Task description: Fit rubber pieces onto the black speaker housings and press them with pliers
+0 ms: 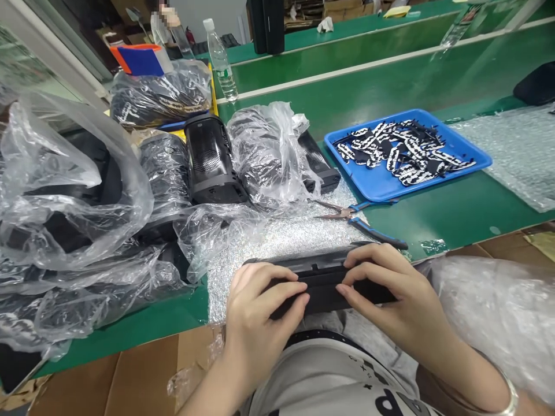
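Left hand (260, 312) and right hand (390, 294) gripping a black plastic casing (329, 286)

The fingers (281, 287) are curling closed around the casing, which is sitting just above a silver foam sheet (277, 248) on a green workbench (437, 214). Blue-handled pliers (359, 219) are lying just beyond it, a blue tray (368, 189) of black-and-white pieces (399, 153) is sitting farther off, and a black speaker (210, 159) is standing among plastic bags (271, 156).

- Bright, even light, with only soft shading beneath the left hand (260, 318) and right hand (392, 294)
- Long pale glare streaks across the green tabletop (355, 86) beyond the hands
- Hard white highlights on the plastic bags (65, 196) left of the hands
- Wide-angle bending toward the frame edges – otherwise fairly sharp, no obvious motion blur
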`<state>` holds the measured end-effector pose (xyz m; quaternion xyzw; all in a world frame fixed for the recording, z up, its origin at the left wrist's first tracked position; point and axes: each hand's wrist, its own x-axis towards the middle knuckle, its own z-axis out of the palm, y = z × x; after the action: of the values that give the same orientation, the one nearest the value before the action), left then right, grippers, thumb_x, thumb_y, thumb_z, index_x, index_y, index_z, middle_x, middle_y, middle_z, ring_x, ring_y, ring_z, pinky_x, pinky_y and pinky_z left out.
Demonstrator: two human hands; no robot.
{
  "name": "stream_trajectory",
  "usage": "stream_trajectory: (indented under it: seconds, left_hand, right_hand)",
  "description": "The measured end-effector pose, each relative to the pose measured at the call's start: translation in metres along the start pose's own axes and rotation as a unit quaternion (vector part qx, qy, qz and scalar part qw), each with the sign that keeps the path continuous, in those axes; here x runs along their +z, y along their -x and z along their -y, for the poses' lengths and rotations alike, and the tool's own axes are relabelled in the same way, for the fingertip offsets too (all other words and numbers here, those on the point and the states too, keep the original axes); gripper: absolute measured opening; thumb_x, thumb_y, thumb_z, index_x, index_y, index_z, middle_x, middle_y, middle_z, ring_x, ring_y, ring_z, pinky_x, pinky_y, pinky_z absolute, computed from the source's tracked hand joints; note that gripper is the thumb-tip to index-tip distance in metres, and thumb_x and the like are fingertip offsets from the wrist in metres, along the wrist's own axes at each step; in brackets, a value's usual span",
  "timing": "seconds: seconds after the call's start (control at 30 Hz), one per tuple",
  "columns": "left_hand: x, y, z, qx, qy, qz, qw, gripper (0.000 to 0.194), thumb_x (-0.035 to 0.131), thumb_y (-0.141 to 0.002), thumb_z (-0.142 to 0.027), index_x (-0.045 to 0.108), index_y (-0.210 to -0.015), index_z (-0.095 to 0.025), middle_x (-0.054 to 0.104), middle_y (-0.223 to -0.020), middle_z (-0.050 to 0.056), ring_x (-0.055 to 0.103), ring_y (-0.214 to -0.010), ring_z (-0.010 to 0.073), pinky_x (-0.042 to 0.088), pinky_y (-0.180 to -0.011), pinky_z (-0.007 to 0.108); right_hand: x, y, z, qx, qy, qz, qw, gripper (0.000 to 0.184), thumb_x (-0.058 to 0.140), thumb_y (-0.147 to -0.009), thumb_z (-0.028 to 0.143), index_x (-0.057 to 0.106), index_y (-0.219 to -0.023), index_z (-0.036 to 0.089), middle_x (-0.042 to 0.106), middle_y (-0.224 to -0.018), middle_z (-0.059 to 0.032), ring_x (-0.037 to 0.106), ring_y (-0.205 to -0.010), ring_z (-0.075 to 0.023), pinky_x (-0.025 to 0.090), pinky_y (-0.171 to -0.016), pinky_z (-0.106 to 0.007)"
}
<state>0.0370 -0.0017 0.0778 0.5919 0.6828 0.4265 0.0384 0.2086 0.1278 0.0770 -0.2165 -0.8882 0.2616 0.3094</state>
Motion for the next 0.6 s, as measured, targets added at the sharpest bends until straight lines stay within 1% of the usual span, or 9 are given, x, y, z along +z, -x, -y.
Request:
stream_trajectory:
  seconds: [0.17, 0.4, 0.53, 0.6]
  left_hand:
    - [0.0011, 0.0042, -0.0027, 0.02, -0.009, 0.001, 1.0, 0.01, 0.071, -0.086, -0.014, 0.071, -0.09, -0.023, 0.068, -0.092, -0.001, 0.058, -0.085, 0.0161, 0.041, -0.081, 0.034]
    - [0.0017, 0.0033, -0.0041, 0.019, -0.014, 0.0, 1.0, 0.012, 0.07, -0.086, -0.011, 0.071, -0.09, -0.023, 0.068, -0.093, -0.001, 0.058, -0.086, 0.0161, 0.041, -0.081, 0.035]
    - [0.0027, 0.0026, -0.0054, 0.021, -0.017, -0.001, 1.0, 0.013, 0.068, -0.087, -0.01, 0.07, -0.09, -0.022, 0.068, -0.092, 0.0, 0.057, -0.086, 0.0164, 0.042, -0.08, 0.035]
    - [0.0027, 0.0021, -0.0057, 0.026, -0.016, 0.003, 1.0, 0.013, 0.068, -0.087, -0.01, 0.07, -0.089, -0.022, 0.069, -0.092, 0.0, 0.058, -0.086, 0.0164, 0.042, -0.079, 0.035]
  right_hand:
    - [-0.0002, 0.0036, 0.0026, -0.008, 0.011, -0.001, 1.0, 0.013, 0.062, -0.089, 0.013, 0.057, -0.079, 0.021, 0.06, -0.089, -0.0036, 0.054, -0.084, -0.0158, 0.042, -0.073, -0.03]
    - [-0.0001, 0.0018, 0.0036, -0.014, 0.018, -0.003, 1.0, 0.016, 0.063, -0.088, 0.013, 0.055, -0.077, 0.02, 0.06, -0.087, -0.0038, 0.054, -0.082, -0.0163, 0.042, -0.072, -0.03]
    - [0.0021, 0.001, 0.0046, -0.01, 0.014, -0.009, 1.0, 0.011, 0.063, -0.088, 0.012, 0.057, -0.083, 0.02, 0.061, -0.088, -0.004, 0.056, -0.083, -0.0164, 0.045, -0.072, -0.03]
    - [0.0033, 0.0007, 0.0048, -0.025, 0.012, -0.011, 1.0, 0.009, 0.064, -0.088, 0.012, 0.06, -0.086, 0.02, 0.062, -0.087, -0.0029, 0.055, -0.082, -0.0158, 0.045, -0.072, -0.03]
